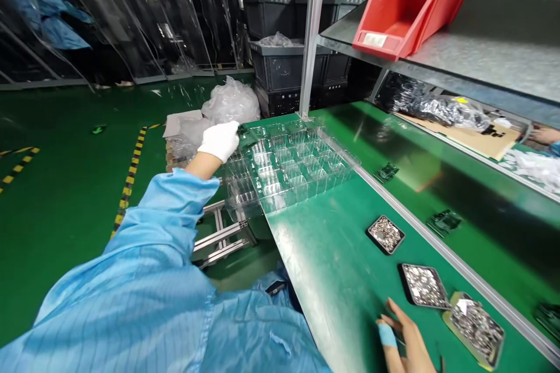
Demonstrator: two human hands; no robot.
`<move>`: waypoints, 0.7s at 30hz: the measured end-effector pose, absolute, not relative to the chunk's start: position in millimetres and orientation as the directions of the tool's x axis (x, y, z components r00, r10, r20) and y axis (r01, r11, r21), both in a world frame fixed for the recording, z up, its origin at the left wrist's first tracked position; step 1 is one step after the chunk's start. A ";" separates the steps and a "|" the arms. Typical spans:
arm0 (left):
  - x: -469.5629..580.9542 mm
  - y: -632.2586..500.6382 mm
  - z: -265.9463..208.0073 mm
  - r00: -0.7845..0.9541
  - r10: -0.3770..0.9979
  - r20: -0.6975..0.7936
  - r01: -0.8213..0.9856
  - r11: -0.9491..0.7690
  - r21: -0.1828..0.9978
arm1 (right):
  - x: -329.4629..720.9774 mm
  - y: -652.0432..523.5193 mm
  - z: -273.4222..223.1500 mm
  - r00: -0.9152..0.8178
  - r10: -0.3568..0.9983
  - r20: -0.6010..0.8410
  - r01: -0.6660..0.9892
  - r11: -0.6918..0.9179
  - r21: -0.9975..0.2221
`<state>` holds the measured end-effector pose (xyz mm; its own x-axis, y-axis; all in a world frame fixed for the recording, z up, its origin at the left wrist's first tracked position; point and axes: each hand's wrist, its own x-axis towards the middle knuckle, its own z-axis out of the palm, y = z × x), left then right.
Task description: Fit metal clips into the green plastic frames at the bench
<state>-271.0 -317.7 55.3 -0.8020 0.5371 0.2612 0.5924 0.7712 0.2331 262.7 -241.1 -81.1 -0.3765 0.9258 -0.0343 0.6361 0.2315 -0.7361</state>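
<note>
My left hand (220,141), in a white glove, is stretched out to the far left edge of the clear plastic compartment tray (301,172). Its fingers are closed on a small dark green piece that looks like a circuit board (247,135), partly hidden and blurred. The tray lies on the green tabletop and overhangs its left edge. At the lower right, my right hand (406,342) is bare, with blue tape on one finger. Its fingers are apart and hold nothing visible. Near it are a black dish of small metal parts (423,285) and a yellowish-edged dish (476,326).
Another parts dish (385,234) sits farther up the table. Beyond a metal rail (406,215), circuit boards (444,222) lie on a green strip. A red bin (411,11) stands on the shelf above. An upright post (311,41) rises behind the tray. Another person's hand (543,134) shows at far right.
</note>
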 end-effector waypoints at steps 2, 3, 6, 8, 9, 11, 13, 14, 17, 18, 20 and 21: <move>-232.5 -315.3 62.9 -0.713 0.597 0.369 0.701 0.619 0.355 | 259.9 -238.4 -81.1 -0.414 0.910 -0.031 0.622 0.258 -0.740; -207.4 -312.6 60.9 -0.645 0.669 0.368 0.756 0.491 0.433 | 257.0 -237.4 -81.3 -0.443 0.896 -0.028 0.608 0.278 -0.744; -118.4 -298.1 28.5 -0.357 0.923 0.144 0.698 0.161 0.697 | 242.3 -239.2 -81.9 -0.533 0.844 0.058 0.534 0.389 -0.751; -59.9 -287.9 -5.9 -0.197 0.980 0.017 0.616 0.110 0.780 | 230.0 -245.7 -81.1 -0.588 0.792 0.167 0.476 0.505 -0.720; -34.4 -284.9 -22.3 -0.130 0.991 -0.025 0.588 0.097 0.803 | 224.3 -250.1 -80.0 -0.613 0.760 0.216 0.450 0.561 -0.695; 4.2 -285.4 -46.6 -0.028 0.997 -0.076 0.535 0.079 0.841 | 214.8 -259.0 -76.1 -0.667 0.701 0.252 0.406 0.626 -0.666; 21.0 -290.6 -56.8 0.064 0.991 -0.121 0.469 0.077 0.880 | 208.7 -264.2 -71.1 -0.662 0.704 0.257 0.386 0.614 -0.688; 20.8 -291.9 -57.6 0.102 0.983 -0.150 0.435 0.092 0.896 | 206.8 -264.8 -68.8 -0.657 0.713 0.243 0.387 0.596 -0.703; -1.3 -277.8 -52.5 0.145 0.964 -0.223 0.438 0.139 0.888 | 204.1 -260.2 -65.0 -0.633 0.755 0.172 0.422 0.522 -0.741; -10.1 -267.0 -50.1 0.127 0.974 -0.187 0.504 0.099 0.858 | 203.9 -257.9 -65.1 -0.643 0.751 0.149 0.436 0.519 -0.735; -22.0 -239.9 -45.9 0.046 0.994 -0.095 0.644 0.043 0.764 | 204.6 -254.1 -66.7 -0.682 0.724 0.103 0.459 0.534 -0.710; -23.8 -225.1 -44.2 0.031 0.998 -0.057 0.712 0.018 0.702 | 205.6 -252.9 -67.9 -0.702 0.707 0.081 0.467 0.544 -0.697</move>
<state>-23.8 -225.1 -44.2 0.0307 0.9979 -0.0570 0.7120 0.0182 0.7019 205.6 -252.9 -67.9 -0.7020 0.7075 0.0814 0.4670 0.5436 -0.6974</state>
